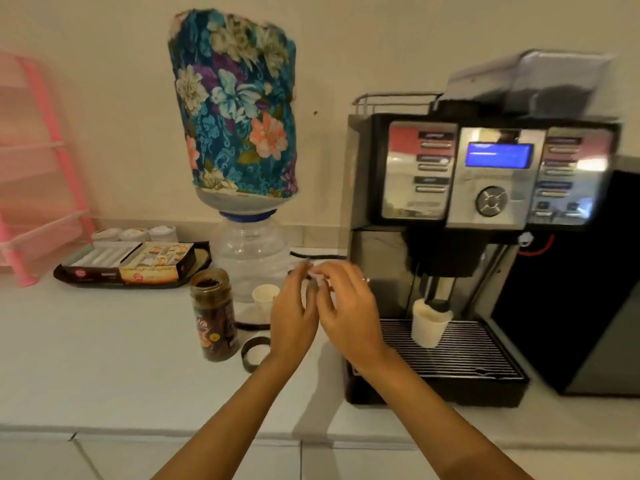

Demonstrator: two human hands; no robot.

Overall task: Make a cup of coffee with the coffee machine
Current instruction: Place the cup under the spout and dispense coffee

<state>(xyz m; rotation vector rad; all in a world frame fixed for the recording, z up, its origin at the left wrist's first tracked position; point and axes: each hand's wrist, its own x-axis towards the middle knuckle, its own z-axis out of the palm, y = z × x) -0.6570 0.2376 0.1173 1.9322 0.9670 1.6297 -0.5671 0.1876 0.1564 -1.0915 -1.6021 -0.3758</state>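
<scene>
A: Cup (pixel 430 323) first. Where does it stand?

B: Upright on the drip grate (pixel 460 355) of the coffee machine (pixel 485 209), right under the spout, to the right of both hands and untouched by either.

A: And the hands?

B: Left hand (pixel 293 317) and right hand (pixel 349 313) are raised together above the counter (pixel 104 358), fingertips meeting on something small and pale. It is too blurred to name, and I cannot tell whether either hand truly pinches it.

A: Anything else close by?

B: An open coffee jar (pixel 214 317) stands left of the hands, its lid (pixel 255 353) lying just beside it, with a second small cup (pixel 265 296) behind the left hand.
</scene>
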